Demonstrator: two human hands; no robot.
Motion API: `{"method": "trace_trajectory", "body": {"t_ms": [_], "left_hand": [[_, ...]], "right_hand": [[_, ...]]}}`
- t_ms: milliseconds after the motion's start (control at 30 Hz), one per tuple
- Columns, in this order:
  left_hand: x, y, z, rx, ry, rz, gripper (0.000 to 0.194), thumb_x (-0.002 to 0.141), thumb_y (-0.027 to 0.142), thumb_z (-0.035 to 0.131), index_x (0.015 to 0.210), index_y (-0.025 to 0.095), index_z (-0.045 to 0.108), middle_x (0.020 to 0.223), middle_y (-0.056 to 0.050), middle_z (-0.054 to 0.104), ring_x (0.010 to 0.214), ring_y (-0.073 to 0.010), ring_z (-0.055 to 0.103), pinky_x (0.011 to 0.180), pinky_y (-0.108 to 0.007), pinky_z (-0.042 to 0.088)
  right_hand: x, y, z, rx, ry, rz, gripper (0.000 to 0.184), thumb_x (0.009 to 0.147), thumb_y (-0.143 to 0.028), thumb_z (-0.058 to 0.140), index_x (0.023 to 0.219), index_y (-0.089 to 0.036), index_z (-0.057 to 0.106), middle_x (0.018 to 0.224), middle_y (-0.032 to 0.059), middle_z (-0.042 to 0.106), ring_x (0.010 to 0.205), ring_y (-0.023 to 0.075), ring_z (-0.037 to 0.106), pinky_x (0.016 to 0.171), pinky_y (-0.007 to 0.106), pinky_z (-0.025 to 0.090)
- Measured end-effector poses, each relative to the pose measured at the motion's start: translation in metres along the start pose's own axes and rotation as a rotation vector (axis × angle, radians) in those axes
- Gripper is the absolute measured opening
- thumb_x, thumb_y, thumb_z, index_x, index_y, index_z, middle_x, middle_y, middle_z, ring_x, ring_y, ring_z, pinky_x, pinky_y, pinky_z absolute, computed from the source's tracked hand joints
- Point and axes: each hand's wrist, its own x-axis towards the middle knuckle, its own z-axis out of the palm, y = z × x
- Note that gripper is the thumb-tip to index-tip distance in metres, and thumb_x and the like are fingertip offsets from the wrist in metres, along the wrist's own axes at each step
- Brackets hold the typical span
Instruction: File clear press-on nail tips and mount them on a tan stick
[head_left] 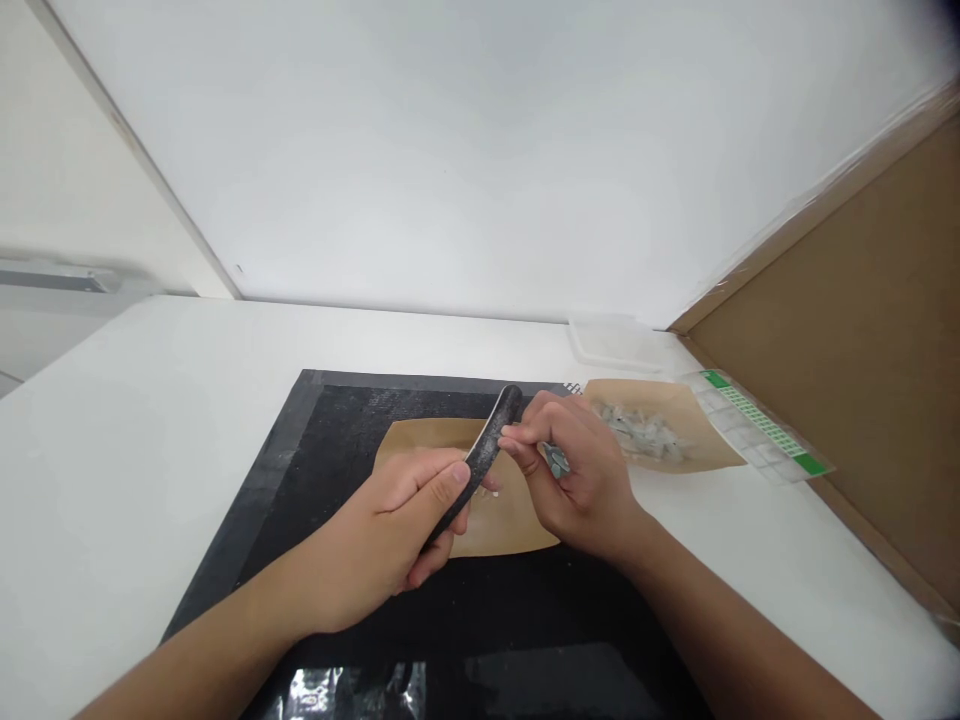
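A white table [82, 510] carries everything, its back edge running along a white wall. Directly on it lies a large black mat [525, 615], shiny along its near part. Right of the mat lies a brown paper sheet [716, 445], a green-striped clear plastic piece [766, 424] at its far side, and behind, a translucent shallow container [622, 345].

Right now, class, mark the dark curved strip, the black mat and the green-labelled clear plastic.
Dark curved strip [484, 455]: head view, broad face.
Black mat [525, 600]: head view, bare lower middle.
Green-labelled clear plastic [763, 421]: head view, label.
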Motion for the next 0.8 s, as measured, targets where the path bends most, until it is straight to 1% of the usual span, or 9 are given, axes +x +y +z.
{"method": "trace_trajectory", "body": {"t_ms": [67,167,233,400,500,600,700,733,800], "left_hand": [[-0.0016,0.0018,-0.0030,-0.044,-0.062,-0.003,0.038,0.108,0.050,0.047,0.119,0.019,0.065,0.078,0.005,0.053,0.045,-0.0046,0.041,0.039,-0.016,0.032],[-0.0031,0.0034,-0.0064,-0.075,-0.106,-0.020,0.036,0.107,0.042,0.047,0.132,0.021,0.062,0.082,0.004,0.053,0.046,-0.0052,0.043,0.039,-0.016,0.032],[-0.0031,0.0031,-0.0067,-0.076,-0.080,-0.035,0.039,0.107,0.040,0.044,0.135,0.020,0.062,0.079,0.003,0.055,0.044,-0.0053,0.041,0.037,-0.017,0.030],[-0.0046,-0.0025,-0.0033,-0.039,0.060,-0.069,0.045,0.105,0.041,0.043,0.137,0.018,0.063,0.072,0.002,0.060,0.041,-0.0056,0.039,0.036,-0.017,0.023],[-0.0054,-0.0056,-0.0027,-0.034,0.075,-0.052,0.047,0.106,0.042,0.042,0.141,0.018,0.062,0.070,0.003,0.059,0.042,-0.0065,0.040,0.037,-0.018,0.023],[-0.0043,-0.0066,-0.0034,-0.029,0.032,0.001,0.046,0.105,0.032,0.037,0.143,0.018,0.061,0.071,0.003,0.058,0.044,-0.0063,0.042,0.043,-0.020,0.031],[-0.0035,-0.0059,-0.0049,0.016,-0.015,0.065,0.046,0.103,0.020,0.037,0.144,0.021,0.059,0.080,0.002,0.061,0.049,-0.0053,0.044,0.049,-0.020,0.036],[-0.0036,-0.0055,-0.0055,0.030,-0.039,0.078,0.045,0.104,0.020,0.039,0.144,0.023,0.058,0.085,0.002,0.062,0.051,-0.0054,0.046,0.049,-0.019,0.037],[-0.0041,-0.0046,-0.0065,0.044,-0.085,0.092,0.036,0.107,0.027,0.042,0.140,0.025,0.058,0.090,0.001,0.062,0.054,-0.0068,0.048,0.047,-0.019,0.040]], "right_hand": [[-0.0003,0.0002,-0.0004,0.013,0.002,0.007,0.017,0.100,-0.011,0.062,0.089,-0.022,0.054,0.077,-0.0030,0.058,0.070,0.0135,0.054,0.069,0.035,0.035],[-0.0003,-0.0003,0.0000,0.034,0.002,0.019,0.016,0.100,-0.011,0.062,0.091,-0.022,0.055,0.079,-0.0028,0.058,0.071,0.0134,0.054,0.068,0.034,0.036],[-0.0003,-0.0010,0.0004,0.057,0.009,0.033,0.015,0.100,-0.012,0.062,0.092,-0.022,0.055,0.079,-0.0027,0.058,0.071,0.0135,0.054,0.068,0.034,0.037],[-0.0015,-0.0024,0.0008,0.129,0.022,0.064,0.015,0.100,-0.011,0.062,0.093,-0.022,0.056,0.080,-0.0026,0.059,0.071,0.0136,0.055,0.068,0.034,0.039],[-0.0030,-0.0021,0.0018,0.160,0.026,0.088,0.013,0.101,-0.013,0.063,0.093,-0.023,0.058,0.081,-0.0020,0.060,0.072,0.0139,0.055,0.068,0.033,0.040],[-0.0044,-0.0009,0.0037,0.184,0.023,0.113,0.013,0.101,-0.015,0.064,0.094,-0.023,0.059,0.081,-0.0019,0.060,0.072,0.0142,0.054,0.069,0.033,0.041],[-0.0052,0.0007,0.0046,0.195,0.020,0.121,0.012,0.101,-0.015,0.065,0.095,-0.024,0.060,0.081,-0.0022,0.059,0.072,0.0145,0.055,0.069,0.033,0.041],[-0.0054,0.0013,0.0045,0.195,0.024,0.123,0.012,0.101,-0.015,0.065,0.095,-0.024,0.060,0.080,-0.0023,0.059,0.072,0.0146,0.055,0.069,0.033,0.041],[-0.0055,0.0028,0.0042,0.187,0.042,0.131,0.012,0.100,-0.015,0.066,0.095,-0.024,0.060,0.081,-0.0021,0.059,0.073,0.0149,0.056,0.070,0.033,0.042]]}}
